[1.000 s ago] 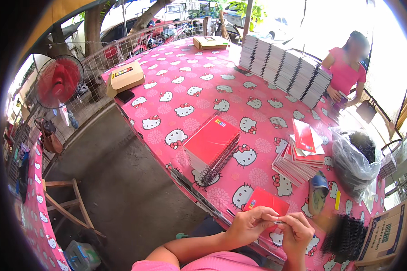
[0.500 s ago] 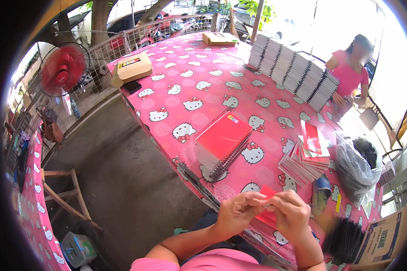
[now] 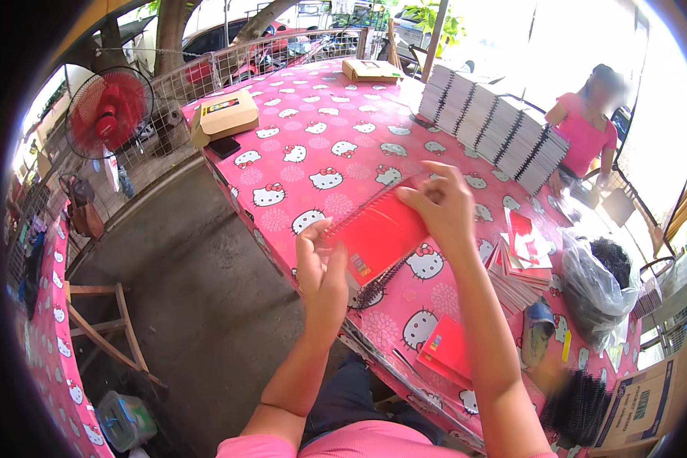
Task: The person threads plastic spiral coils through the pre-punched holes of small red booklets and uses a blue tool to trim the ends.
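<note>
The spiral notebook [image 3: 385, 233] was bright red, with a small multicoloured block near one corner. The tablecloth [image 3: 378, 330] was pink, patterned with white cat faces wearing red bows and with paler round blossoms. The binding coils [image 3: 576, 406] were black, the fan [image 3: 108, 114] red, the carton [image 3: 640, 404] brown with dark blue print, the co-worker's shirt [image 3: 585, 133] pink.

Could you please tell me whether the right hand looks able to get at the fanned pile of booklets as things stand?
Probably yes: nothing seems to stand between the right hand and the booklet pile, though the hand is at the red spiral notebook and would first have to leave it.
</note>
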A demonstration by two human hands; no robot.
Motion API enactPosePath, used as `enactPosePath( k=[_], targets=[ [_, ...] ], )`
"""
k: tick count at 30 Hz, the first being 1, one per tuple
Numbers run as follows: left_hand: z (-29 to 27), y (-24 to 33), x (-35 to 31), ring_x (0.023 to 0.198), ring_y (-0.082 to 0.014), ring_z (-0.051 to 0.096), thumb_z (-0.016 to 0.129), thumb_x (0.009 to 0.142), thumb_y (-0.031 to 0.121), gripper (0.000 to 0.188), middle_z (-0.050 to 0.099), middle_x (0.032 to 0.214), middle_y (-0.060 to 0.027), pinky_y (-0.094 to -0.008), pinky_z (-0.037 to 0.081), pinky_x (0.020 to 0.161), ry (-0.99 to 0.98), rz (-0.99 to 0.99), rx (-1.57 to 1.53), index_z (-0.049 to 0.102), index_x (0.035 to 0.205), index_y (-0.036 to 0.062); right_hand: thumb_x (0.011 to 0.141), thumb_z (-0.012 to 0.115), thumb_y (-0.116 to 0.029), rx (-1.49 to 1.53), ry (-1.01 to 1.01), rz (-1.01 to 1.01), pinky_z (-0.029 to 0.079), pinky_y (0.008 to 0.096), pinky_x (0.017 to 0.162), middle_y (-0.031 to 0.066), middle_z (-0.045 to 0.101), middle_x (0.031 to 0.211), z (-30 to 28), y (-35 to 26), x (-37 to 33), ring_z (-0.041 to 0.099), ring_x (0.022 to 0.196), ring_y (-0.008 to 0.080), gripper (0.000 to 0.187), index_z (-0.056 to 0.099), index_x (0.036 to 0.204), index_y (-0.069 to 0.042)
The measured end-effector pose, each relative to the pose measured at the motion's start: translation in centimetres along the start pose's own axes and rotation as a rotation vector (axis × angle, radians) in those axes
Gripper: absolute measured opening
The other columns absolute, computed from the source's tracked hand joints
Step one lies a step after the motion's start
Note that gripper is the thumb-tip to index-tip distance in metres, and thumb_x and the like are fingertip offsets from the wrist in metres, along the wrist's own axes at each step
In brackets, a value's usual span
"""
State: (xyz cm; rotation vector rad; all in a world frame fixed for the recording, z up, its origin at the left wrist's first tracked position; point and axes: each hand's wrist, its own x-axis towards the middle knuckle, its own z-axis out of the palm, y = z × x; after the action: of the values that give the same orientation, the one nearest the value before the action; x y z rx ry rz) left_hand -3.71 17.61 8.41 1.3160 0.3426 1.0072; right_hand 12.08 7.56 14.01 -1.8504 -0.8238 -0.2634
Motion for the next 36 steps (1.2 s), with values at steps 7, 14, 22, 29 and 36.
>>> enactPosePath(
  k=[7,14,22,29,36],
  targets=[
    [0.1,-4.9,2.7,0.095,-0.02,0.053,0.05,0.094,0.012,0.028,0.055,0.113,-0.0138,-0.0317,0.042,0.089,0.019,0.026,-0.109,0.051,0.118,-0.0023,0.085,0.073,-0.029,0.053,0.085,0.185,0.046,0.0221,0.066,-0.0028,0.061,0.07,4.4,4.4,0.4,0.053,0.067,0.0051,0.031,0.069,0.097,-0.001],
    [1.6,-6.2,2.5,0.116,-0.0233,0.051,0.05,0.096,0.018,0.033,0.055,0.124,-0.0151,-0.0348,0.038,0.099,0.046,0.107,0.101,0.052,0.12,-0.0033,0.088,0.068,-0.028,0.039,0.128,0.038,0.05,0.0291,0.074,0.0115,0.065,0.098,0.4,4.6,-2.0,0.061,0.085,0.0153,0.036,0.061,0.11,0.0],
    [-1.7,1.0,-2.2,0.122,-0.0298,0.049,0.046,0.096,0.036,0.049,0.049,0.13,-0.02,-0.0424,0.035,0.105,-0.024,0.614,-0.132,0.046,0.125,-0.0037,0.08,0.073,-0.022,-0.4,0.076,0.614,0.051,0.0331,0.071,0.0165,0.064,0.097,-15.7,6.0,-22.9,0.064,0.08,0.0229,0.041,0.06,0.109,0.004],
    [5.8,-2.2,-9.4,0.12,-0.0312,0.048,0.063,0.085,0.005,0.051,0.048,0.13,-0.0191,-0.0407,0.037,0.103,-0.666,0.14,0.096,0.043,0.132,0.0003,0.067,0.084,-0.019,-0.455,0.129,0.72,0.049,0.0374,0.071,0.0169,0.061,0.089,-12.6,7.3,-26.3,0.061,0.078,0.0258,0.052,0.052,0.101,0.004],
    [6.9,-4.5,-12.3,0.13,-0.0332,0.039,0.061,0.085,-0.005,0.069,0.04,0.139,-0.02,-0.043,0.032,0.106,-0.693,0.334,0.223,0.026,0.144,0.0026,0.067,0.076,0.011,0.342,0.36,0.519,0.047,0.0266,0.074,0.0061,0.056,0.089,-12.1,3.5,-25.5,0.054,0.08,0.0123,0.048,0.038,0.089,-0.009]
  ],
)
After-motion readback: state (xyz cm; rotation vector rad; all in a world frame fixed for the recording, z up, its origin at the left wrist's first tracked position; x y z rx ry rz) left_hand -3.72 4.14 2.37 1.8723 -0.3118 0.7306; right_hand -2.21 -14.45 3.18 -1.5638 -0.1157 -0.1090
